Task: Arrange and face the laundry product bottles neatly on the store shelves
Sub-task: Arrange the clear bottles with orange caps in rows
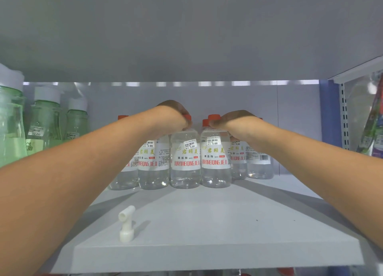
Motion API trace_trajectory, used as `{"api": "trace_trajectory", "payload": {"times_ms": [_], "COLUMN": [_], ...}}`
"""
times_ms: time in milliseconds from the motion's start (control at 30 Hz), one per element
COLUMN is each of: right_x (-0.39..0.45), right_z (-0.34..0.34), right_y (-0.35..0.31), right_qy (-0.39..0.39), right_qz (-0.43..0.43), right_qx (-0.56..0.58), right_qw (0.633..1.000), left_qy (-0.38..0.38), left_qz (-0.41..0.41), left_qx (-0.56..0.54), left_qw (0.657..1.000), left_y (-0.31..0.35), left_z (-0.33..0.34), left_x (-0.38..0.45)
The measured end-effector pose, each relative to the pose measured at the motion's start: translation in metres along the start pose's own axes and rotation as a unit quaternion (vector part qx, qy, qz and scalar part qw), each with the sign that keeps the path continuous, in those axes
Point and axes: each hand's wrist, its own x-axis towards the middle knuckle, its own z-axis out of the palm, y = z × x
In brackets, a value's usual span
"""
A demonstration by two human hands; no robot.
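Red bottle caps (213, 117) half hidden under both hands (234, 121).

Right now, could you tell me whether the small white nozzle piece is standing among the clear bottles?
No, the white nozzle piece stands alone near the shelf's front edge, well apart from the clear bottles at the back.

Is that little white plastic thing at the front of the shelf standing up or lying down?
Standing up. The white nozzle piece rests on its wider base, its spout angled upward.

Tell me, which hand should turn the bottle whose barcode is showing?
Probably the right hand: the backwards bottle stands at the row's right end, beside it. The left hand is farther away.
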Motion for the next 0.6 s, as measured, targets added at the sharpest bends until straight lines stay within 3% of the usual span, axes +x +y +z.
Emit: {"api": "trace_trajectory", "payload": {"times_ms": [300,400,467,500,600], "right_x": [-0.002,-0.003,-0.004,-0.005,-0.005], "right_z": [0.001,0.002,0.003,0.003,0.002], "right_y": [0.003,0.005,0.005,0.005,-0.002], "right_qy": [-0.012,-0.019,-0.013,-0.011,0.007], "right_qz": [-0.024,-0.031,-0.034,-0.035,-0.040], "right_qx": [0.003,0.012,0.009,0.014,0.018], "right_qw": [1.000,0.999,0.999,0.999,0.999], "left_qy": [-0.007,0.029,0.070,0.102,0.129], "left_qz": [0.011,0.003,-0.003,-0.002,-0.051], "left_qx": [0.016,-0.116,-0.242,-0.254,-0.159], "left_qw": [1.000,0.993,0.968,0.962,0.978], "left_y": [0.001,0.003,-0.010,-0.023,-0.078], "left_z": [-0.005,-0.031,-0.059,-0.071,-0.083], "left_x": [-0.007,-0.014,-0.018,-0.021,-0.034]}}
